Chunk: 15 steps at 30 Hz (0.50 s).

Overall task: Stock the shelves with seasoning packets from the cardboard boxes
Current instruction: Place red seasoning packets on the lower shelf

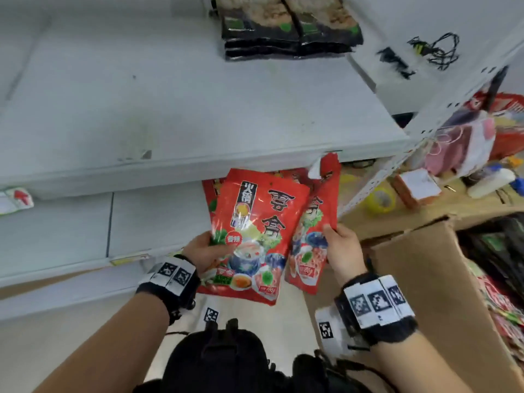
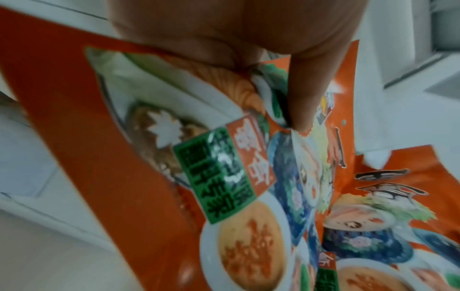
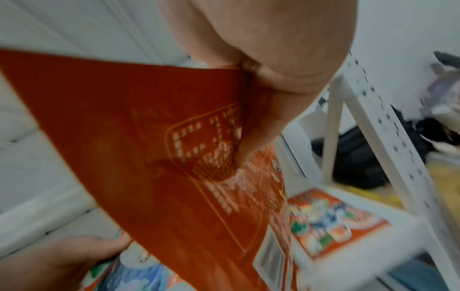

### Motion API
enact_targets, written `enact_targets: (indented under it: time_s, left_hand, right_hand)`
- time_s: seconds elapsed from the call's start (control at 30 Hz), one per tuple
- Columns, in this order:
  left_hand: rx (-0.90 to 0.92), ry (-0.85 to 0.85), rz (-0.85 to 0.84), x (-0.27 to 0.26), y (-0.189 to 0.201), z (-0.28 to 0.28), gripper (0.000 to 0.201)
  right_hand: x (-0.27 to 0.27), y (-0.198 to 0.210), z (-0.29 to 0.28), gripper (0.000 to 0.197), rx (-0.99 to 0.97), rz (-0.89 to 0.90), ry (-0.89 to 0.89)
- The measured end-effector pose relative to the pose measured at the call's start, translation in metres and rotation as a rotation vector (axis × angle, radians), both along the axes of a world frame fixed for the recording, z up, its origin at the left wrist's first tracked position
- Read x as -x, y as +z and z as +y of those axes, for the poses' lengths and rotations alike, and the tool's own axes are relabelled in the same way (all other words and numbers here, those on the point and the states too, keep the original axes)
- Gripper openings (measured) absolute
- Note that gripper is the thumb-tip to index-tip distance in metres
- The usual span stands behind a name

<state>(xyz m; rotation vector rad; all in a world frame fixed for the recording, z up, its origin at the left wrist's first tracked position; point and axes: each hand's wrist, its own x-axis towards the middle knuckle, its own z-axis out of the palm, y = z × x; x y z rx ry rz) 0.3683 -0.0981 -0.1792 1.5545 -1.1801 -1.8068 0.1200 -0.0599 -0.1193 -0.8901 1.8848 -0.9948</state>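
My left hand [image 1: 208, 251] grips a stack of red seasoning packets [image 1: 255, 222] by the left edge, thumb on the printed front [image 2: 224, 167]. My right hand [image 1: 338, 245] pinches another red packet [image 1: 314, 222] at its right edge, tilted beside the first; the right wrist view shows its plain red back [image 3: 149, 147] with my fingers [image 3: 248, 137] behind it. Both are held in front of the lower white shelf [image 1: 71, 228], just under the upper shelf's edge [image 1: 198, 163]. More red packets [image 3: 331, 222] lie on the lower shelf. The open cardboard box [image 1: 419, 279] stands at my right.
Black packets [image 1: 286, 26] are stacked at the back of the upper shelf. The shelf's perforated white upright [image 1: 442, 114] stands at the right. Beyond it lie a yellow tape roll [image 1: 380, 199], a small box [image 1: 416, 188] and bags. A black bag [image 1: 221, 361] sits below my arms.
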Motion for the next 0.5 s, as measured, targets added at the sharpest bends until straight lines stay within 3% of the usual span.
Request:
enact_targets:
  time_s: [0.07, 0.17, 0.33, 0.43, 0.5]
  left_hand:
    - [-0.016, -0.028, -0.090, -0.010, -0.023, -0.002, 0.028]
    - [-0.094, 0.104, -0.121, -0.021, -0.055, -0.009, 0.024]
    - [-0.122, 0.300, -0.128, -0.023, -0.090, -0.033, 0.022]
    - [-0.082, 0.400, -0.139, -0.014, -0.107, -0.059, 0.008]
    - [-0.082, 0.469, -0.130, -0.004, -0.120, -0.078, 0.009]
  right_hand:
    - [-0.006, -0.033, -0.006, 0.030, -0.123, -0.046, -0.030]
    - [-0.012, -0.072, -0.019, 0.021, -0.250, -0.125, -0.075]
    - [-0.004, -0.114, -0.069, 0.035, -0.231, -0.174, -0.101]
    - [0.010, -0.139, -0.111, 0.010, -0.239, -0.218, -0.102]
    - [0.024, -0.158, -0.140, 0.018, -0.252, -0.192, -0.097]
